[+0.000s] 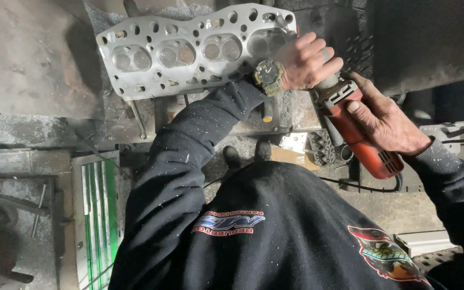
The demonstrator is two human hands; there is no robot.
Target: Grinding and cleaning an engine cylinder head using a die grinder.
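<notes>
I judge the step in hand to be grinding on the cylinder head (189, 51), at its right end. My left hand (307, 62) is curled in a fist around the front handle of the red grinder (358, 126), fingers pressed together over it, a watch (268, 75) on the wrist. My right hand (388, 123) wraps the grinder's body from above, the thumb lying along the red casing and the fingers closed round the far side. The wheel itself is hidden under my left hand, so I cannot tell whether it touches the metal. The cylinder head lies flat on the workbench (38, 64), chambers up, its right end just beside the grinder's nose.

The next move, as I judge it, calls for a firm two-handed hold and a steady angle so the wheel does not gouge the face.

The bench is grey steel, dusted with filings. Below it the floor is dark and gritty, with a green-and-white rack (95, 215) at the left. The grinder's cord (366, 187) trails below my right arm.
</notes>
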